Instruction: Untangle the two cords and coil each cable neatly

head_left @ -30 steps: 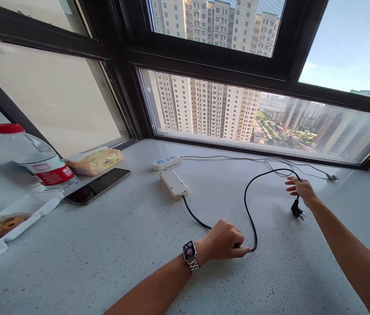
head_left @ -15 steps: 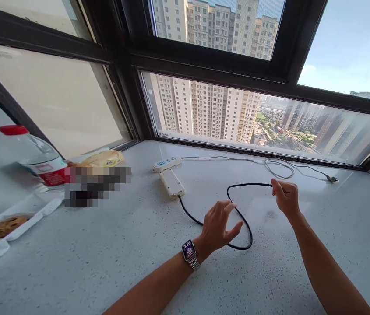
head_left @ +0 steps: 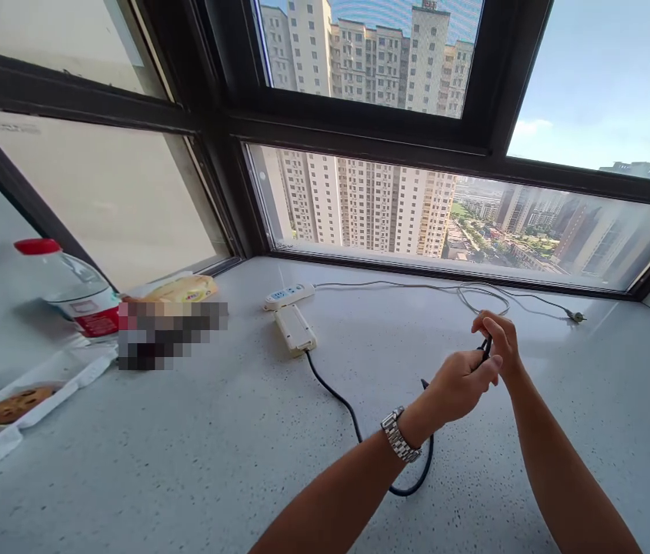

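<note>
A black cable (head_left: 336, 396) runs from a white power strip (head_left: 295, 329) across the speckled white sill and loops under my forearm. My left hand (head_left: 460, 383), with a metal watch at the wrist, is raised above the sill and closed round the folded cable. Right beside it, touching, my right hand (head_left: 498, 338) pinches the same black cable near its plug end. A second white power strip (head_left: 288, 295) lies behind the first, its thin grey cord (head_left: 475, 296) trailing right to a plug (head_left: 575, 315).
At the left stand a water bottle (head_left: 79, 288) with a red cap, a yellow snack pack (head_left: 183, 290), a blurred-out flat object (head_left: 168, 335) and white trays of cookies (head_left: 10, 408). Dark-framed windows (head_left: 359, 138) close off the back of the sill (head_left: 198, 446).
My right hand drew the cable's plug end in from the right. My left hand let go of the loop on the sill, rose, and met the right hand, closing on the gathered cable.
</note>
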Demonstrator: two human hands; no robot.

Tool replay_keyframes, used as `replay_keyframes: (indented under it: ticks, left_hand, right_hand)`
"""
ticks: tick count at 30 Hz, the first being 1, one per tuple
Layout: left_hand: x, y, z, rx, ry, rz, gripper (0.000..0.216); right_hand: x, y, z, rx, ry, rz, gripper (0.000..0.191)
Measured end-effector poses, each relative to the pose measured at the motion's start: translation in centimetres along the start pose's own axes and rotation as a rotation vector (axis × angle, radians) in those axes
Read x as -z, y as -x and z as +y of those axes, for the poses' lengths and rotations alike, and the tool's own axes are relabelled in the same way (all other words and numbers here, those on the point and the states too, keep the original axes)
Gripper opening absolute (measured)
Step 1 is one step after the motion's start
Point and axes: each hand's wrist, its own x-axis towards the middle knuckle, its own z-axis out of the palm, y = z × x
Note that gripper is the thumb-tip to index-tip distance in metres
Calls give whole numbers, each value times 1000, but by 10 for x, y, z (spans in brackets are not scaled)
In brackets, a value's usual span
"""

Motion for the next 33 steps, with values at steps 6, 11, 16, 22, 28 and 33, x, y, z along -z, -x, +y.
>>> replay_keyframes:
  ticks: [6,11,16,22,28,33]
  left_hand:
    - [24,-12,21,19,636,208,43]
    - [70,-2,41,-106,772,249,41]
    - [101,11,59,4,782,337,35]
    - [148,39,74,-90,831,512,38]
    - [172,29,52,-89,1047,753,41]
    - [170,7,29,27,1093,728,43]
  right_hand:
    - [-25,3,-21,-177,25,368,38]
    - [-82,39,-41,-206,-469,-217,54]
    - [-119,79,-27,-487,-730,-916,62]
    - [-80,65,17,-726,-830,-988,48]
    - [3,38,68,-705,-776,-521,53]
    - [66,30,79,-701,-395,-183,54]
